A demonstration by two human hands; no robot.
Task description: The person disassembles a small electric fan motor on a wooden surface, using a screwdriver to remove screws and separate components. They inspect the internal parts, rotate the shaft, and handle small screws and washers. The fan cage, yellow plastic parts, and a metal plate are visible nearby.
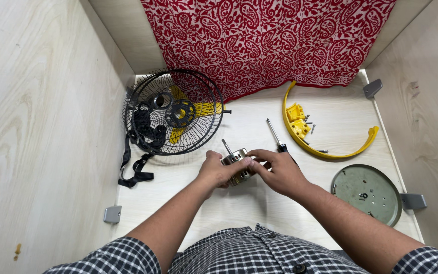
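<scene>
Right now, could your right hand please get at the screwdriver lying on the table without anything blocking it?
Probably yes. The screwdriver lies on bare table just beyond the right hand, with nothing across it. But both that hand and the left hand are on the small metal motor, so it would have to let go first.

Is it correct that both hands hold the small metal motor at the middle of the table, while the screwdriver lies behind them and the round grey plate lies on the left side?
Not quite. The head view shows the round grey plate on the right side, near the table's front edge. The rest holds: the left hand and right hand hold the metal motor, and the screwdriver lies behind them.
</scene>
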